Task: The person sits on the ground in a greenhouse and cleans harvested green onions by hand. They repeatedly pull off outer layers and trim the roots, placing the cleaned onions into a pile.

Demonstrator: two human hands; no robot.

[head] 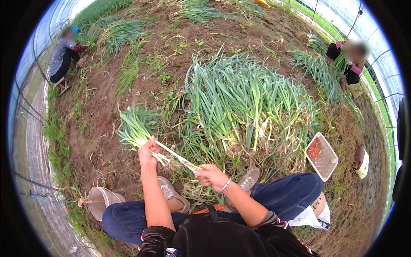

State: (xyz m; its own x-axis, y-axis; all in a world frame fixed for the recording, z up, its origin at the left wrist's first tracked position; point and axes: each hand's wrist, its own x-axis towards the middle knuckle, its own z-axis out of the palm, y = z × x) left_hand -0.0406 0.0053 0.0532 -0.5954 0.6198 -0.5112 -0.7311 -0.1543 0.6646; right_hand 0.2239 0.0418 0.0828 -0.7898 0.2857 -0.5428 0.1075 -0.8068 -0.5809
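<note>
My left hand [149,153] is closed around the white stems of a bunch of green onions [135,127], whose leaves point up and left. One white stalk [170,151] runs slantwise from that hand to my right hand [210,175], which grips its lower end by pale, loose outer skin. A silver bracelet [226,185] is on the right wrist. Beyond my hands, a wide heap of green onions [240,96] lies on the soil, roots toward me. Leaf scraps [200,189] lie between my shoes.
At right stands a white plastic basket [324,160] with red pieces inside; at left, a pale bucket [98,202]. A white bag [310,218] lies beside my right knee. One person [64,54] sits far left, another [345,64] far right, near more onion heaps.
</note>
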